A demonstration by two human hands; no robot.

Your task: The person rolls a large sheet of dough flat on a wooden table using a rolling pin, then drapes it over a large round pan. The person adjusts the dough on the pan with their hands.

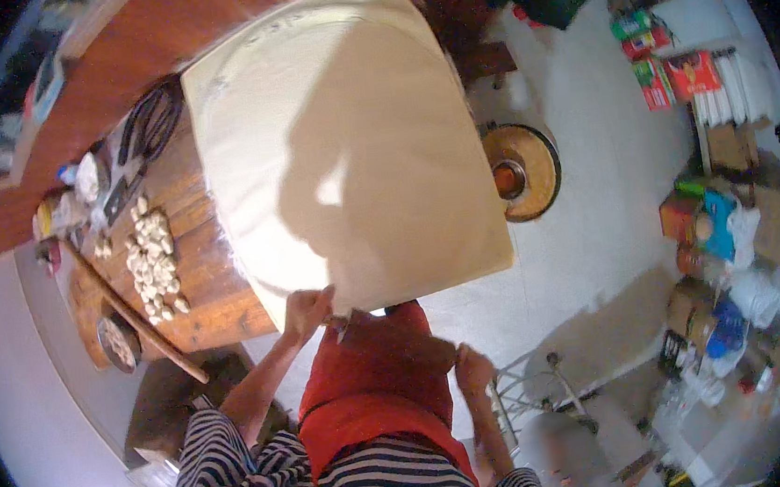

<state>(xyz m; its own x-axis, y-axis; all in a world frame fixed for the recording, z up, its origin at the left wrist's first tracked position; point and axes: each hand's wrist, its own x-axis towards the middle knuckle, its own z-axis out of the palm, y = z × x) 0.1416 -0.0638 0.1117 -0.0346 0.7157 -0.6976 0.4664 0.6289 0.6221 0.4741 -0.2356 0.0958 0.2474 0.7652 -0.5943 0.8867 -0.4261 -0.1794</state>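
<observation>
A large pale square board (392, 194), with a faint curved line near its border, lies before me on a wooden table (208, 261) and juts past the table's right side. At the board's near edge is my left hand (305, 316), fingers closed at the upper left part of a red apron (374, 372). Lower and to the right, my right hand (474, 373) is curled around the apron's other side, and the cloth stretches towards it. Shadow and blur hide the fingertips of both hands. My shadow covers much of the board.
Small whitish pieces (152, 263) are heaped left of the board. Beside them lie a long wooden stick (136, 310), a bowl (118, 342) and a dark coiled cord (153, 122). A round pan-like object (534, 170) sits lower right. Boxes and bags (727, 309) line the far right.
</observation>
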